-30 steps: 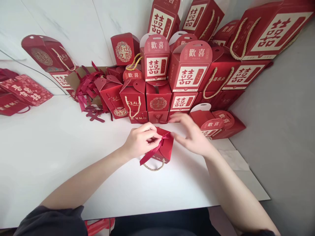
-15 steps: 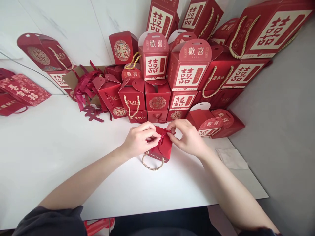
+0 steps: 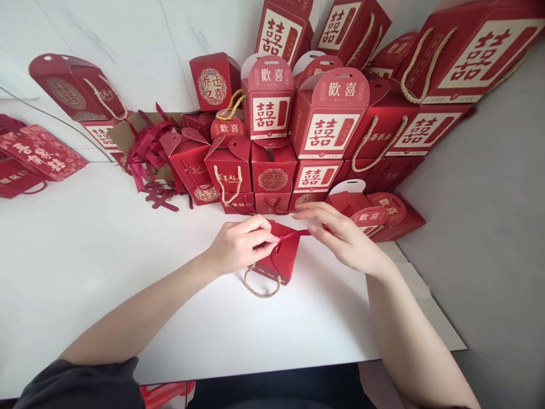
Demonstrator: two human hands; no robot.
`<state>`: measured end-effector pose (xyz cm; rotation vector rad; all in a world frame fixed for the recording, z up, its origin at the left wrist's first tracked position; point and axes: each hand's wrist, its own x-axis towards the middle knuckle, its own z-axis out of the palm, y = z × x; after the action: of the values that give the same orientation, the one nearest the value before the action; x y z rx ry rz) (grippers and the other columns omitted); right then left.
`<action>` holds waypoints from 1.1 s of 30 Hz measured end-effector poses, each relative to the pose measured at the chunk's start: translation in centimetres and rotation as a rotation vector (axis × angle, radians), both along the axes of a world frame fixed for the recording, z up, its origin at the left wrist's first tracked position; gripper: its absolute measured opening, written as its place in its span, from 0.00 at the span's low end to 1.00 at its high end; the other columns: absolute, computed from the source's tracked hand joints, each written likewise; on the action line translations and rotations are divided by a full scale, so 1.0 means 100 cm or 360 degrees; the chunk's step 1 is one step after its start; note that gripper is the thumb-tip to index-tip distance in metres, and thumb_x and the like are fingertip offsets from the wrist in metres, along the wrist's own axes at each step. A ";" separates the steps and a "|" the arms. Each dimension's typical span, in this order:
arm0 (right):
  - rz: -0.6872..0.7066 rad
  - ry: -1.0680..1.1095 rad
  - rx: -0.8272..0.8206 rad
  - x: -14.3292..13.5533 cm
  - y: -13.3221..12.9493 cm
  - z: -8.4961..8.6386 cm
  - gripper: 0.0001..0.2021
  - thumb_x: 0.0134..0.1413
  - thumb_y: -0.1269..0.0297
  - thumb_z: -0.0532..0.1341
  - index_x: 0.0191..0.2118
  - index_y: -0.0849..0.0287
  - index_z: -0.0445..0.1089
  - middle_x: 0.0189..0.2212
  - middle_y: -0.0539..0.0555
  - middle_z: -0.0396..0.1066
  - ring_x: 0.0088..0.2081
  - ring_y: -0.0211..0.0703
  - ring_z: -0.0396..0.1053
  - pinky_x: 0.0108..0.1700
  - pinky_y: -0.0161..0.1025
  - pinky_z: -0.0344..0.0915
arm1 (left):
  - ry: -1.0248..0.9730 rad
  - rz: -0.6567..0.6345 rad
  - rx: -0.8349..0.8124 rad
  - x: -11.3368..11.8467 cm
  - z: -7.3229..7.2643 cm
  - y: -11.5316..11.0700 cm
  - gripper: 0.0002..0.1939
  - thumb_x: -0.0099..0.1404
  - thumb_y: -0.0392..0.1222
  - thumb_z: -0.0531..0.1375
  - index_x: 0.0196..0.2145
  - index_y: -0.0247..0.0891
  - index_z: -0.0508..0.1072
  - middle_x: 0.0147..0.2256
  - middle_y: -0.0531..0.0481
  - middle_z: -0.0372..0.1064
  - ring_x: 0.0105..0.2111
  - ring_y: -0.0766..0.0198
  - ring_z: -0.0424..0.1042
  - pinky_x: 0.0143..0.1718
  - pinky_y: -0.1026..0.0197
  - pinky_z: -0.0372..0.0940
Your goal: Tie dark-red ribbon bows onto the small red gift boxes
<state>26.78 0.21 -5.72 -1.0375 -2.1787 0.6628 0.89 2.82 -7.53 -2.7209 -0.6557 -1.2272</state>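
Note:
A small red gift box (image 3: 285, 261) with a twisted gold cord handle (image 3: 259, 295) lies on the white table. My left hand (image 3: 244, 241) pinches a red ribbon (image 3: 293, 233) at the centre of the box's top, near a knot and slot. The ribbon stretches rightward from there to my right hand (image 3: 347, 238). That hand is held with its fingers extended and apart, the ribbon's end against its thumb side; part of the ribbon there is hidden.
Red gift boxes (image 3: 272, 170) are stacked along the wall behind the box. A bundle of red ribbons (image 3: 151, 145) spills from a cardboard box at the left. Red bags (image 3: 42, 150) lie at the far left. A grey wall (image 3: 489, 238) borders the right side.
My right hand has moved right and its fingers have spread from a pinch. The ribbon now extends in a longer strip toward it. My left hand keeps its pinch.

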 end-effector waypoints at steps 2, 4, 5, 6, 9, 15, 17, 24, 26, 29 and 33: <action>0.0090 0.0055 -0.0008 -0.010 0.004 -0.008 0.13 0.67 0.65 0.55 0.54 0.50 0.67 0.59 0.56 0.65 0.61 0.48 0.62 0.61 0.52 0.62 | 0.0069 -0.0002 0.0131 0.000 0.003 0.000 0.04 0.62 0.32 0.63 0.31 0.39 0.76 0.30 0.55 0.72 0.23 0.74 0.68 0.23 0.70 0.63; 0.0137 0.0050 0.0121 -0.018 0.007 -0.016 0.08 0.64 0.65 0.59 0.47 0.53 0.69 0.53 0.57 0.69 0.56 0.49 0.67 0.57 0.50 0.66 | 0.0102 -0.0015 0.0172 0.000 0.005 0.000 0.03 0.62 0.32 0.63 0.32 0.38 0.76 0.31 0.55 0.72 0.23 0.74 0.68 0.23 0.70 0.63; 0.0114 0.0015 0.0232 -0.021 0.008 -0.019 0.04 0.64 0.66 0.59 0.44 0.55 0.69 0.49 0.57 0.72 0.52 0.48 0.69 0.54 0.48 0.67 | 0.0103 -0.0017 0.0162 0.000 0.006 0.000 0.03 0.63 0.32 0.63 0.32 0.38 0.76 0.31 0.54 0.72 0.23 0.75 0.68 0.24 0.70 0.63; 0.0069 -0.0044 0.0352 -0.024 0.008 -0.022 0.03 0.64 0.68 0.58 0.40 0.55 0.68 0.44 0.56 0.73 0.47 0.48 0.70 0.50 0.47 0.67 | 0.0099 -0.0016 0.0137 0.000 0.006 0.000 0.04 0.63 0.32 0.62 0.32 0.38 0.76 0.31 0.54 0.72 0.23 0.74 0.68 0.24 0.70 0.63; -0.0117 -0.0275 0.0645 -0.029 0.004 -0.026 0.08 0.65 0.73 0.52 0.36 0.55 0.64 0.36 0.55 0.72 0.37 0.46 0.69 0.39 0.43 0.65 | 0.0080 -0.0003 0.0059 0.000 0.005 0.000 0.04 0.64 0.33 0.61 0.32 0.39 0.76 0.31 0.54 0.71 0.24 0.74 0.69 0.25 0.70 0.65; -0.0240 -0.0209 0.0462 -0.039 -0.001 -0.022 0.13 0.56 0.80 0.50 0.42 0.55 0.59 0.41 0.57 0.70 0.40 0.47 0.68 0.40 0.43 0.63 | 0.0087 -0.0032 0.0051 0.000 0.004 0.001 0.04 0.64 0.32 0.61 0.34 0.39 0.75 0.33 0.53 0.71 0.27 0.72 0.71 0.28 0.69 0.67; -0.0184 -0.0127 0.0286 -0.039 0.000 -0.019 0.14 0.53 0.79 0.52 0.42 0.55 0.58 0.39 0.54 0.70 0.40 0.48 0.67 0.45 0.46 0.63 | 0.0103 -0.0033 0.0053 0.000 0.004 0.001 0.04 0.64 0.33 0.61 0.34 0.39 0.75 0.33 0.53 0.72 0.27 0.72 0.72 0.28 0.69 0.67; 0.0090 0.0026 0.0101 -0.030 0.004 -0.018 0.15 0.54 0.77 0.56 0.46 0.54 0.60 0.41 0.54 0.68 0.43 0.45 0.66 0.46 0.43 0.66 | 0.0137 -0.0060 0.0075 -0.002 0.002 0.001 0.04 0.64 0.33 0.61 0.36 0.39 0.74 0.34 0.53 0.71 0.28 0.71 0.72 0.30 0.68 0.68; -0.0001 -0.0133 0.0317 -0.032 0.004 -0.021 0.10 0.59 0.75 0.55 0.43 0.55 0.62 0.39 0.54 0.69 0.41 0.46 0.66 0.45 0.44 0.64 | 0.0147 -0.0088 0.0054 -0.002 0.001 0.002 0.04 0.65 0.33 0.61 0.37 0.39 0.74 0.35 0.52 0.71 0.29 0.70 0.72 0.31 0.67 0.69; -0.0177 -0.0367 0.0663 -0.037 0.002 -0.024 0.06 0.64 0.73 0.52 0.38 0.56 0.62 0.36 0.56 0.70 0.38 0.47 0.65 0.43 0.46 0.62 | 0.0161 -0.0124 -0.0088 -0.002 0.002 0.002 0.04 0.66 0.33 0.59 0.38 0.39 0.73 0.37 0.50 0.70 0.33 0.67 0.73 0.36 0.65 0.70; -0.0172 -0.0353 0.0725 -0.040 0.000 -0.023 0.09 0.63 0.76 0.50 0.33 0.55 0.56 0.36 0.56 0.71 0.38 0.46 0.66 0.41 0.45 0.61 | 0.0233 -0.0159 -0.0397 0.000 0.006 0.000 0.05 0.69 0.33 0.56 0.39 0.38 0.71 0.39 0.47 0.68 0.38 0.64 0.73 0.40 0.63 0.70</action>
<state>22.81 0.24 -8.05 -1.0051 -2.2893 -0.0081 0.85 2.83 -6.90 -3.0463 -0.7061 -1.0123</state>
